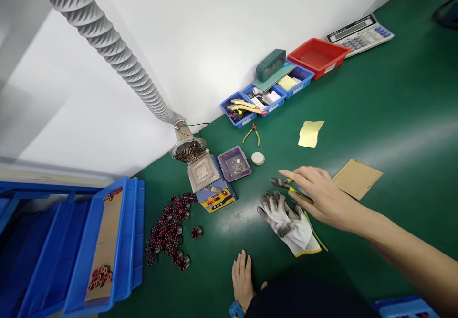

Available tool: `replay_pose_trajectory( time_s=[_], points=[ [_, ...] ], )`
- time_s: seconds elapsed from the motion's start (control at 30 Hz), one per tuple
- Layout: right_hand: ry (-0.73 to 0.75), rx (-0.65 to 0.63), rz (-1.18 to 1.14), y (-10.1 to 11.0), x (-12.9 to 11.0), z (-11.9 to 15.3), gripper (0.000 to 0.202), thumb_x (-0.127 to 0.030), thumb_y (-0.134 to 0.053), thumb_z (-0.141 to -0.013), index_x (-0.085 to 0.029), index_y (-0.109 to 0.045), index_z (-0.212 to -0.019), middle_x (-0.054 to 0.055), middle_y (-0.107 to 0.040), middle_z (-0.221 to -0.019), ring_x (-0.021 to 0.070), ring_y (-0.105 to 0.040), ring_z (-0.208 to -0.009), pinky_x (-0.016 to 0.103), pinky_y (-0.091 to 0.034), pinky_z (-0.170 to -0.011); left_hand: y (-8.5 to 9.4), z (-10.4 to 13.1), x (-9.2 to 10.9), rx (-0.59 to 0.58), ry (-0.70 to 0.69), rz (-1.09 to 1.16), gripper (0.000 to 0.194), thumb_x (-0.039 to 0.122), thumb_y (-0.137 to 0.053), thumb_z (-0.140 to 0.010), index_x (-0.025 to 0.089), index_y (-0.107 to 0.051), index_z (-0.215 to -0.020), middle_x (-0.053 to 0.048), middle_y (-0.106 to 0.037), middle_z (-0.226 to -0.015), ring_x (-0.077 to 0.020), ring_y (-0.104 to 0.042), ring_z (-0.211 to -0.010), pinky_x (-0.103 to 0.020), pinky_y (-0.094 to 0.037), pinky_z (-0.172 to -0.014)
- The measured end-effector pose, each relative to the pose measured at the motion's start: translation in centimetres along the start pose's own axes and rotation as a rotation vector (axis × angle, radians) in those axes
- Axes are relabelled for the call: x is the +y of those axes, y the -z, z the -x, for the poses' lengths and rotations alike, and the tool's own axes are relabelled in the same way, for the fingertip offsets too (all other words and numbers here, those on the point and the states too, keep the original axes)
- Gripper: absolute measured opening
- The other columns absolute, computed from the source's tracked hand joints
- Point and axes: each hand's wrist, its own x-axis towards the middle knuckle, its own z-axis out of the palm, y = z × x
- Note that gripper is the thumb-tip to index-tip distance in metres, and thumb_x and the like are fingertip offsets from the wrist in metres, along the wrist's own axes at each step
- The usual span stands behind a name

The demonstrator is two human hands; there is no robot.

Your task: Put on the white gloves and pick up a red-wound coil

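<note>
My right hand [318, 191] reaches across the green mat with fingers spread, hovering over yellow-handled cutters [286, 184] that lie beneath it. Just in front of it lies a white and grey work glove [288, 222] with a yellow cuff. My left hand [242, 277] rests flat on the mat near my body, holding nothing. To its left is a pile of several small red and black coils [170, 227]. A solder pot [209, 182] on a blue and yellow base sits behind the coils.
A blue tray [125, 241] with cardboard and coils stands at left. A ribbed exhaust hose [118, 55] ends above the solder pot. Purple box [234, 164], tape roll [257, 158], yellow pliers [252, 134], yellow note [310, 133], cardboard piece [357, 178], blue bins [266, 99], red bin [318, 56], calculator [359, 34].
</note>
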Motion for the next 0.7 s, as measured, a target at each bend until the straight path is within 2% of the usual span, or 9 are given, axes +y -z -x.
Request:
replay_pose_trajectory(
  time_s=[0.07,0.17,0.33,0.47,0.57,0.7],
  points=[
    [0.038,0.119,0.271,-0.1,0.2,0.1,0.047,-0.034,-0.045,-0.088,-0.022,-0.060,-0.130,0.015,-0.058,-0.100,0.0295,-0.050,-0.096,0.049,-0.033,-0.094,-0.3,0.2,0.0,-0.001,0.028,0.048,0.046,0.032,-0.064,-0.079,0.020,-0.064,-0.124,-0.013,-0.067,-0.127,-0.0299,-0.060,-0.121,-0.040,-0.053,-0.098],
    [0.143,0.262,0.496,0.1,0.2,0.5,0.043,-0.023,-0.044,-0.087,-0.024,-0.064,-0.125,0.014,-0.058,-0.093,0.0274,-0.050,-0.090,0.043,-0.033,-0.087,-1.3,0.6,-0.2,0.024,0.046,0.079,0.050,0.036,-0.062,-0.080,0.022,-0.061,-0.128,-0.012,-0.066,-0.128,-0.0300,-0.059,-0.122,-0.041,-0.051,-0.099],
    [0.393,0.500,0.700,1.1,-1.0,1.1,0.042,-0.004,-0.049,-0.079,-0.021,-0.065,-0.114,0.007,-0.059,-0.083,0.0203,-0.049,-0.076,0.035,-0.030,-0.077,-3.7,1.1,-0.4,0.293,-0.015,0.040,0.070,0.048,-0.059,-0.078,0.018,-0.049,-0.141,-0.014,-0.067,-0.125,-0.0310,-0.061,-0.117,-0.042,-0.053,-0.092],
    [0.428,0.534,0.746,1.6,-1.9,1.2,0.041,-0.001,-0.049,-0.077,-0.017,-0.065,-0.111,0.006,-0.060,-0.080,0.0200,-0.049,-0.073,0.034,-0.029,-0.074,-4.3,1.1,-0.4,0.313,-0.011,0.038,0.062,0.047,-0.057,-0.078,0.017,-0.058,-0.132,-0.014,-0.067,-0.125,-0.0300,-0.060,-0.117,-0.042,-0.052,-0.093],
    [0.426,0.534,0.752,1.5,-2.0,1.2,0.041,-0.002,-0.049,-0.077,-0.018,-0.064,-0.112,0.005,-0.061,-0.079,0.0198,-0.049,-0.072,0.034,-0.029,-0.073,-3.8,1.1,-0.5,0.294,-0.005,0.041,0.054,0.047,-0.058,-0.077,0.017,-0.064,-0.123,-0.014,-0.067,-0.124,-0.0299,-0.060,-0.118,-0.042,-0.052,-0.093],
    [0.431,0.540,0.761,1.4,-2.1,1.4,0.041,-0.002,-0.050,-0.077,-0.018,-0.063,-0.112,0.005,-0.061,-0.079,0.0194,-0.049,-0.072,0.034,-0.029,-0.074,-2.9,1.0,-0.6,0.221,-0.040,0.033,0.051,0.044,-0.060,-0.078,0.016,-0.066,-0.120,-0.015,-0.066,-0.127,-0.0297,-0.058,-0.121,-0.041,-0.051,-0.095]
  ],
)
